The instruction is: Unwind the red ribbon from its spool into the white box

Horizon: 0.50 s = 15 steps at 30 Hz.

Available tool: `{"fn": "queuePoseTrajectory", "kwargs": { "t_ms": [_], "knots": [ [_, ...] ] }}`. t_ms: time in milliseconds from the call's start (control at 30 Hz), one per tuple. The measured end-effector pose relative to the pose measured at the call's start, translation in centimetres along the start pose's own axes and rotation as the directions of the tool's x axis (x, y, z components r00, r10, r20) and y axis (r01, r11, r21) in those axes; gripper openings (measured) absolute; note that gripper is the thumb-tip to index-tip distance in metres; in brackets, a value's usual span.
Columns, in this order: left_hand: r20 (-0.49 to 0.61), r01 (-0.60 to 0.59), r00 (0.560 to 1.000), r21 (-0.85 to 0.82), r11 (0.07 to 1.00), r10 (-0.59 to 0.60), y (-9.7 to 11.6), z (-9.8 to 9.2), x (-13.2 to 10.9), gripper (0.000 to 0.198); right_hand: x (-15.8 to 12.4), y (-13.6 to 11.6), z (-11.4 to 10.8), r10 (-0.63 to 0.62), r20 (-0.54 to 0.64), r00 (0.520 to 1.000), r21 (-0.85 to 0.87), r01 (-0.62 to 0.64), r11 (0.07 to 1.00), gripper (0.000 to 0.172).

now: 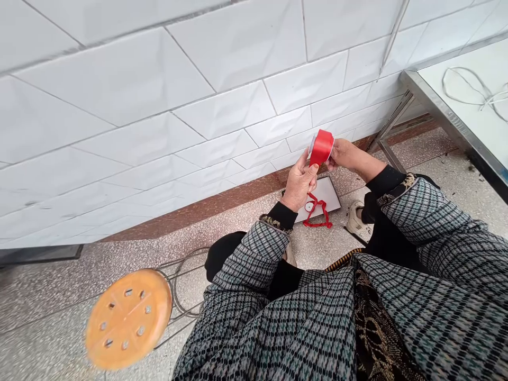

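Note:
Between my two hands is a spool of red ribbon [322,147], raised near the white tiled wall. My left hand [300,182] grips its left side, with the thumb on the ribbon's lower part. The fingers of my right hand [342,155] are closed at the spool's right edge and partly hidden by it. Below my hands, a loose tangle of red ribbon [326,216] lies over a flat white box or board [328,193] on the floor.
An orange round stool [129,319] with holes in its seat stands at the lower left, beside looped dark cables [178,286]. At the right is a metal-edged table [444,106] with a thin white cable [482,90] on top. My shoe [359,222] rests near the box.

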<state>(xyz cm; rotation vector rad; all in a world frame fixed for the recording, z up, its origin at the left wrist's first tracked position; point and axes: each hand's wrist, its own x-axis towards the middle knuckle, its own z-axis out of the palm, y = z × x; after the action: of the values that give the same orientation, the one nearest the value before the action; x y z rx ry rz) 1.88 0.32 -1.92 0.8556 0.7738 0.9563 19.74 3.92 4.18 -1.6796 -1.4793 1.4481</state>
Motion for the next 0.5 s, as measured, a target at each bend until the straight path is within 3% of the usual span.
{"fn": "queuePoseTrajectory", "kwargs": {
  "t_ms": [200, 500],
  "knots": [
    [0.01, -0.023, 1.0, 0.044, 0.999, 0.023, 0.2, -0.2, -0.1, 0.08, -0.5, -0.4, 0.4, 0.068, 0.015, 0.998, 0.204, -0.07, 0.976, 0.049],
    [0.005, -0.01, 1.0, 0.108, 0.994, 0.009, 0.5, -1.0, 0.6, 0.084, -0.7, -0.1, 0.4, 0.094, 0.269, 0.959, 0.353, -0.189, 0.916, 0.048]
  ]
}}
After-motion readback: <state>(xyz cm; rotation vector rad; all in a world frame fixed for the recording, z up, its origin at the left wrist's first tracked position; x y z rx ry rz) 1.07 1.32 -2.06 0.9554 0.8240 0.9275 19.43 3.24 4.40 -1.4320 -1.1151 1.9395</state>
